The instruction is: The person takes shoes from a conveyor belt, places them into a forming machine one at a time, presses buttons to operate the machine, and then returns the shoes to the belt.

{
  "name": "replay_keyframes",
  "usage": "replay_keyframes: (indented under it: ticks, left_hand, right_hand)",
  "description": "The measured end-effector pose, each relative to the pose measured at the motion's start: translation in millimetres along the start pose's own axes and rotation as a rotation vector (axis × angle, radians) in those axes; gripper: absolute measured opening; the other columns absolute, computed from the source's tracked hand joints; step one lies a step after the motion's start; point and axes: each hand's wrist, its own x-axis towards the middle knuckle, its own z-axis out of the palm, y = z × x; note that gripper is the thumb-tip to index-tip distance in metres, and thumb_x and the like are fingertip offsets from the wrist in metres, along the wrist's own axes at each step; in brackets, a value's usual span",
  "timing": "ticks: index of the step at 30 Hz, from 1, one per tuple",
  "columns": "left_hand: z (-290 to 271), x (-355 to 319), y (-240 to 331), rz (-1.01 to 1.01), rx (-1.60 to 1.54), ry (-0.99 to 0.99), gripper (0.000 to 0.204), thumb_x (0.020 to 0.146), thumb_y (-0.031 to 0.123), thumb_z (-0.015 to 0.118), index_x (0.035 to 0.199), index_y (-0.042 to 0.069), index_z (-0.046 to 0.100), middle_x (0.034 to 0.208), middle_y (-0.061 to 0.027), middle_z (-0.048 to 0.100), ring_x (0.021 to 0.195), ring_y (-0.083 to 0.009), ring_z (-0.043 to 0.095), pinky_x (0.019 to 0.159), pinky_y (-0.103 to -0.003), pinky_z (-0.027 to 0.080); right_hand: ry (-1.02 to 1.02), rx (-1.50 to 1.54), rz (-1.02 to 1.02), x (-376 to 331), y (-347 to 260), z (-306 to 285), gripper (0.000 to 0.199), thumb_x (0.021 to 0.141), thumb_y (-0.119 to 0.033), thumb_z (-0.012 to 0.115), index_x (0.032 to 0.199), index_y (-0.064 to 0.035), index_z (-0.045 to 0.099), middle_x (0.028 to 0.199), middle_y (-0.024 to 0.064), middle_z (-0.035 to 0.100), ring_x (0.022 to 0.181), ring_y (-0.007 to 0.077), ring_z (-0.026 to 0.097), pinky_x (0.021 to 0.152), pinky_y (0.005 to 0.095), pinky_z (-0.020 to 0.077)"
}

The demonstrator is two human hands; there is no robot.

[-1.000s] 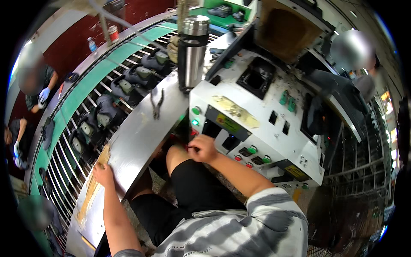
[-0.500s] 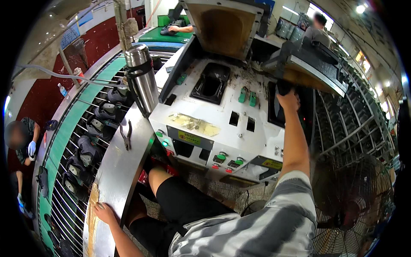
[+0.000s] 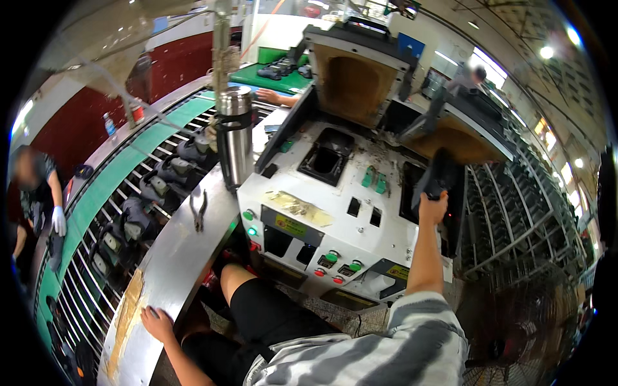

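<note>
My right hand (image 3: 434, 207) grips a dark shoe (image 3: 440, 175) by its near end, just above the right-hand well (image 3: 410, 190) of a white two-station machine (image 3: 293, 183). Over that well, the right lid (image 3: 460, 140) stands partly raised, its underside brown. The left lid (image 3: 354, 80) is raised too, above a black-lined well (image 3: 326, 157). My left hand (image 3: 156, 323) lies with fingers spread on a steel ledge (image 3: 174, 257), beside a strip of brown tape (image 3: 125, 315). It holds nothing.
Pliers (image 3: 198, 211) lie on the ledge near a steel flask (image 3: 236, 141). To the left, a roller conveyor (image 3: 84, 289) carries several dark shoes (image 3: 135, 219). A gloved co-worker (image 3: 35, 183) stands beyond it. At right are a shoe rack (image 3: 515, 219) and a fan (image 3: 508, 341).
My right hand has drawn the shoe up out of the right-hand well and toward me. My left hand stays on the ledge. The whole view has shifted a little.
</note>
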Motion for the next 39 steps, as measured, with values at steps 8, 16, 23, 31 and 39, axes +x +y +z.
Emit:
replay_keyframes:
  ticks: [8, 16, 23, 31, 39]
  left_hand:
    - [32.0, 6.5, -7.7, -0.111, -0.256, 0.022, 0.034, 0.073, 0.017, 0.066, 0.103, 0.002, 0.065, 0.124, -0.0257, 0.056, 0.121, -0.0420, 0.047, 0.105, -0.048, 0.035]
    - [-29.0, -50.7, 165.1, -0.025, -1.485, -0.766, 0.042, 0.085, 0.013, 0.065, 0.126, 0.003, 0.057, 0.120, -0.0115, 0.063, 0.112, -0.0197, 0.058, 0.099, -0.033, 0.045]
    - [-108.9, -39.7, 218.5, 0.215, -2.145, -0.930, 0.084, 0.079, 0.032, 0.077, 0.147, 0.008, 0.033, 0.146, -0.0102, 0.041, 0.134, -0.0255, 0.040, 0.107, -0.038, 0.036]
    - [-84.8, -20.0, 22.5, -0.685, -2.539, -0.147, 0.067, 0.080, 0.030, 0.062, 0.136, -0.002, 0.042, 0.131, -0.0205, 0.054, 0.119, -0.0370, 0.053, 0.105, -0.050, 0.041]
    - [-80.3, 139.2, -157.8, -0.529, -1.715, 0.341, 0.057, 0.079, 0.004, 0.061, 0.134, 0.001, 0.046, 0.118, -0.0136, 0.059, 0.106, -0.0239, 0.059, 0.094, -0.035, 0.047]
  right_hand:
    - [0.312, 0.506, 0.006, -56.5, 71.3, -10.1, 0.077, 0.062, -0.029, 0.086, 0.115, 0.0118, 0.048, 0.109, 0.0248, 0.057, 0.100, 0.0368, 0.057, 0.087, 0.0456, 0.0490]
    - [-0.652, 1.431, 0.235, -151.8, 18.7, -5.3, 0.056, 0.078, -0.029, 0.055, 0.125, 0.0016, 0.055, 0.128, 0.0138, 0.056, 0.114, 0.0329, 0.054, 0.100, 0.0482, 0.0388]
    - [-1.679, 1.431, -0.160, -345.0, -142.9, -36.2, 0.074, 0.074, -0.034, 0.065, 0.137, -0.0009, 0.044, 0.135, 0.0128, 0.052, 0.125, 0.0285, 0.049, 0.107, 0.0427, 0.0384]
    - [-1.922, 0.823, -1.161, -468.4, -278.8, -115.2, 0.043, 0.080, -0.006, 0.068, 0.123, -0.0043, 0.059, 0.115, 0.0086, 0.063, 0.106, 0.0169, 0.059, 0.094, 0.0299, 0.0439]
    - [-1.998, 0.717, -0.991, -569.9, -263.0, -46.2, 0.027, 0.080, -0.014, 0.071, 0.103, -0.0006, 0.066, 0.093, 0.0095, 0.068, 0.087, 0.0197, 0.065, 0.080, 0.0299, 0.0510]
